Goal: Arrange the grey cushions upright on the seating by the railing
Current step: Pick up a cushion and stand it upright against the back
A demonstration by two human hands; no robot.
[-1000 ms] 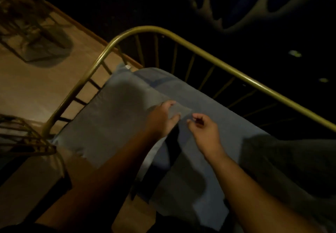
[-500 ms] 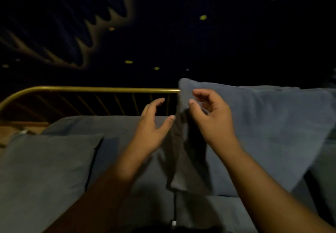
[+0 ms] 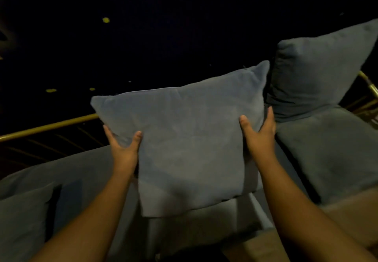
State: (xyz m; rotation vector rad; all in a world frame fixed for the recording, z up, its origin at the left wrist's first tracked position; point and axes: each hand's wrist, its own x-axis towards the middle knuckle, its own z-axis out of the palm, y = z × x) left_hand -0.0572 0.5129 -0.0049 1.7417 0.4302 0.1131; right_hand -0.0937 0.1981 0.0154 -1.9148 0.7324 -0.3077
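Observation:
A square grey cushion [image 3: 188,139] stands upright in the middle of the view, tilted slightly to the left, its lower edge over the grey seat [image 3: 81,171]. My left hand [image 3: 123,148] grips its left edge with the thumb on the front. My right hand [image 3: 258,134] grips its right edge the same way. A second grey cushion [image 3: 319,73] leans upright at the right, against the gold railing [image 3: 49,126]. A third grey cushion [image 3: 22,225] lies at the lower left corner.
The gold railing runs behind the seat on the left and reappears at the far right [image 3: 370,85]. A separate grey seat pad [image 3: 331,155] lies at the right. Beyond the railing is darkness with small yellow lights. Brown floor [image 3: 351,210] shows at the lower right.
The view has swung right along the seating. Both hands were apart and empty near a cushion's corner; they now hold the middle cushion by its two side edges.

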